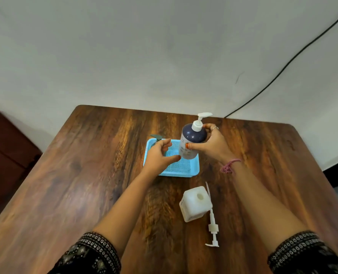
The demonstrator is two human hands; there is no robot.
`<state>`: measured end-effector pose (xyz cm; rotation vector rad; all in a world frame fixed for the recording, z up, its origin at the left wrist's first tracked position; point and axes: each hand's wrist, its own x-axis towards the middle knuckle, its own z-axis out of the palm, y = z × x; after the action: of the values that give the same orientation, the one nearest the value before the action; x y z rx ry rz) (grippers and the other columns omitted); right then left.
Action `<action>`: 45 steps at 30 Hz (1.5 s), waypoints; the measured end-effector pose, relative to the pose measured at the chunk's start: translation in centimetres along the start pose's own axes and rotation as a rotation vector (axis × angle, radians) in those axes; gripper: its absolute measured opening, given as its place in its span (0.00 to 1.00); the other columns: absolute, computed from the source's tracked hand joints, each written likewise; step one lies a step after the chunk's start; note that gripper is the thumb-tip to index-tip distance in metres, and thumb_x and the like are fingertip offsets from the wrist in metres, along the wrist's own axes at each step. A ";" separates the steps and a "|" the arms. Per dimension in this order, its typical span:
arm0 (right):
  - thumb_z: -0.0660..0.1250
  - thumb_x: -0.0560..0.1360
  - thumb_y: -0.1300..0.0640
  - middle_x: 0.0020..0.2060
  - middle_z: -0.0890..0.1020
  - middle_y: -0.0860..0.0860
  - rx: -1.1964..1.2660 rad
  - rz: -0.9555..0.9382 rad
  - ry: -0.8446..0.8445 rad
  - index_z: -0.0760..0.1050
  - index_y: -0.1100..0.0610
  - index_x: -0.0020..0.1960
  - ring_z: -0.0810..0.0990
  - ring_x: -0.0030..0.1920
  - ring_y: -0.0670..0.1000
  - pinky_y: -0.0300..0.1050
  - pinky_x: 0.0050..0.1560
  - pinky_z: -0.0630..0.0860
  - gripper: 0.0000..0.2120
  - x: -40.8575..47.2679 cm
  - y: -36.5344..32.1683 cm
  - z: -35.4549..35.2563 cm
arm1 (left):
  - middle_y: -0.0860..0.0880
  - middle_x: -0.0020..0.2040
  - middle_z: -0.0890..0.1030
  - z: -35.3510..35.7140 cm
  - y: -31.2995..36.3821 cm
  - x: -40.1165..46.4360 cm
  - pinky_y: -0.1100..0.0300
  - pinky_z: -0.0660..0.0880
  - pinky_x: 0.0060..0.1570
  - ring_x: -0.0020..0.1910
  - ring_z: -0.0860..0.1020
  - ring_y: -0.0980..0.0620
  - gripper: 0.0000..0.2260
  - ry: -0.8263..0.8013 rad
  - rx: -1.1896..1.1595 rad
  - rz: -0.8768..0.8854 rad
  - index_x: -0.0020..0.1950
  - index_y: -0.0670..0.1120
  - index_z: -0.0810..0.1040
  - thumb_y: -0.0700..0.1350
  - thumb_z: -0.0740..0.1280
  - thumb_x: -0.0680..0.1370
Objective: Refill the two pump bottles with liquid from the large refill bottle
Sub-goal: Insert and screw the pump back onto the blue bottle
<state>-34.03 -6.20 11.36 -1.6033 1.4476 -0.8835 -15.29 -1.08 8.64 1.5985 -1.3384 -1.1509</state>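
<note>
My right hand grips a dark blue bottle with a white pump head, upright over the blue mesh basket. My left hand hovers beside it over the basket, fingers loosely curled and holding nothing. Behind that hand, a dark green pump top peeks out at the basket's far left corner. A white square bottle stands uncapped nearer to me, its mouth showing. Its white pump with a long tube lies on the table just right of it.
The wooden table stands against a pale wall. A black cable runs down the wall at the right. A dark red seat is at the left, beyond the table edge.
</note>
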 end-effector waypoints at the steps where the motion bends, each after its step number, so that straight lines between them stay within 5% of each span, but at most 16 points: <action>1: 0.82 0.59 0.53 0.57 0.76 0.47 -0.021 -0.003 0.007 0.66 0.50 0.60 0.77 0.57 0.50 0.48 0.57 0.78 0.36 0.1 0.5 0.1 | 0.47 0.67 0.76 -0.1 -0.7 -0.4 0.56 0.74 0.63 0.63 0.75 0.51 0.28 0.017 -0.022 -0.015 0.69 0.43 0.70 0.42 0.75 0.72; 8: 0.81 0.60 0.55 0.60 0.75 0.52 -0.165 0.072 0.024 0.67 0.55 0.61 0.76 0.57 0.49 0.36 0.52 0.74 0.35 0.5 4.4 3.0 | 0.48 0.60 0.79 -0.6 -5.8 -1.0 0.66 0.76 0.48 0.53 0.78 0.54 0.18 0.024 -0.016 -0.120 0.63 0.43 0.75 0.41 0.72 0.74; 13: 0.81 0.61 0.56 0.59 0.75 0.53 -0.162 0.138 0.050 0.67 0.58 0.61 0.75 0.57 0.50 0.39 0.53 0.73 0.34 1.3 6.1 4.5 | 0.51 0.57 0.79 -0.4 -7.3 -0.8 0.70 0.75 0.42 0.49 0.79 0.57 0.16 -0.008 0.000 -0.143 0.62 0.45 0.75 0.42 0.71 0.75; 45: 0.80 0.62 0.57 0.67 0.71 0.56 -0.145 0.157 0.022 0.61 0.59 0.70 0.72 0.65 0.53 0.43 0.62 0.70 0.43 1.2 8.3 6.2 | 0.54 0.54 0.78 0.5 -7.8 0.1 0.70 0.76 0.41 0.48 0.78 0.59 0.13 -0.068 -0.049 -0.180 0.61 0.46 0.76 0.42 0.69 0.77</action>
<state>-32.08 -7.12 1.15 -1.5635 1.6608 -0.7224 -13.30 0.28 1.20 1.6843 -1.2188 -1.3465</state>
